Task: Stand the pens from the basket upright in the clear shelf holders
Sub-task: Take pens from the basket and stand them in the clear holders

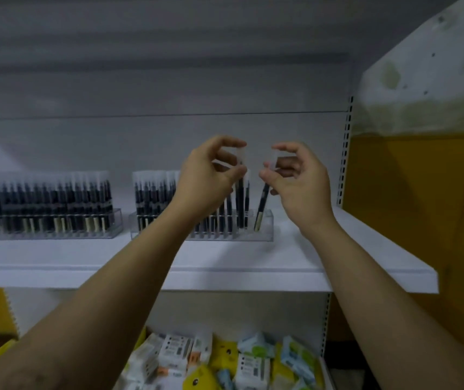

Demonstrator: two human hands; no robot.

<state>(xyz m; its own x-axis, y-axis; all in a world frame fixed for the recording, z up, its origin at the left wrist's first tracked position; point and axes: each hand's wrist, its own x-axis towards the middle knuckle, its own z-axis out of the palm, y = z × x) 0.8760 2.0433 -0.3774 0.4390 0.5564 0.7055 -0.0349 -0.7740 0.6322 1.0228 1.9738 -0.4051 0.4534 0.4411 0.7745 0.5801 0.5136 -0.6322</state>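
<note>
On a white shelf board (351, 249) two clear plastic holders are set; the left-hand holder (117, 220) is packed with black pens. Above the right-hand holder (266, 235) both forearms are raised. An upright black pen with a clear cap (241, 198) is pinched by the left hand (211, 175), and a tilted black pen (263, 205) by the right hand (298, 181); both pens' lower ends are seated in that holder.
</note>
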